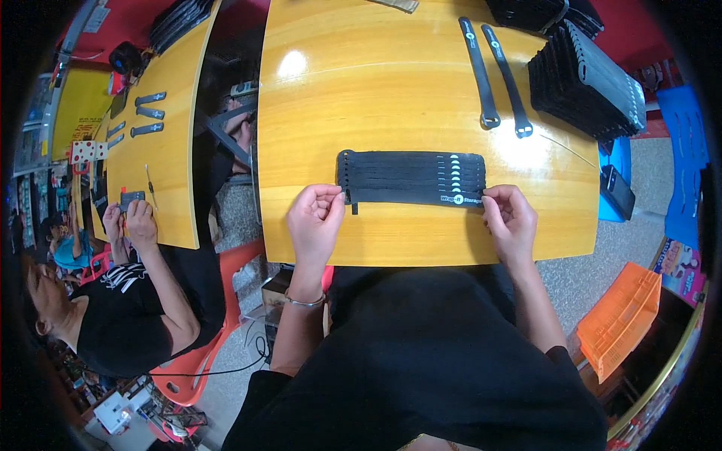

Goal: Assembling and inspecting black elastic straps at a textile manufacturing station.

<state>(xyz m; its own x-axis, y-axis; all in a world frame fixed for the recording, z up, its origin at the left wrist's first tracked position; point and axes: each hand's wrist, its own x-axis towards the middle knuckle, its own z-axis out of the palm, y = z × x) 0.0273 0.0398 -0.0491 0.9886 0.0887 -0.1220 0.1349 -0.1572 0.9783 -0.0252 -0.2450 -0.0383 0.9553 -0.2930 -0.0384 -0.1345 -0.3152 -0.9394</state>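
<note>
A row of flat black straps [410,173] lies side by side across the near part of the wooden table, overlapping like a fan, with white marks toward their right ends. My left hand [314,222] pinches the left end of the nearest strap, beside a short dark tab that sticks out below it. At the opposite end, my right hand [513,222] has thumb and fingers closed on the same strap's corner. Two loose black straps [479,75] with slotted ends lie farther back, right of the middle.
A tall stack of black straps [579,79] stands at the table's [361,98] back right. An orange crate [620,319] is on the floor at right, near a blue stool [615,180]. At left, another person works at a second table [169,180] with several straps.
</note>
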